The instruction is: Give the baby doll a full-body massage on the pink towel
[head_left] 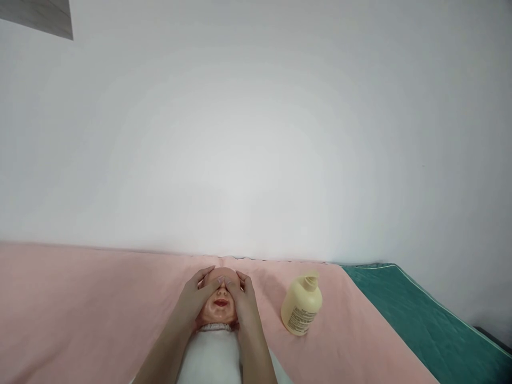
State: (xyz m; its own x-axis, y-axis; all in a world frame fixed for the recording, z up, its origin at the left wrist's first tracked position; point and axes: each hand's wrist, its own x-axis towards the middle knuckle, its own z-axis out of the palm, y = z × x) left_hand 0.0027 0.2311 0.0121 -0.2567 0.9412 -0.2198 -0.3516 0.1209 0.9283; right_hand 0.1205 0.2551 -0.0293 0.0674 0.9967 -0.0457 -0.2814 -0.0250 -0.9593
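A baby doll [221, 314] in a white garment lies on its back on pink cloth, its head pointing away from me. My left hand [198, 292] cups the left side of the doll's head, fingers curved around it and thumb lying over the brow and eye. On the other side, my right hand [242, 292] holds the head in the same way. Both thumbs nearly meet above the nose and cover the doll's eyes. Its forehead, nose and red mouth show between my hands. The lower body is out of view.
A pale yellow pump bottle [302, 305] with printed text stands to the right of the doll. Pink cloth [88, 314] covers the surface, with a green cloth [432, 325] at the right. Behind rises a white wall [256, 133].
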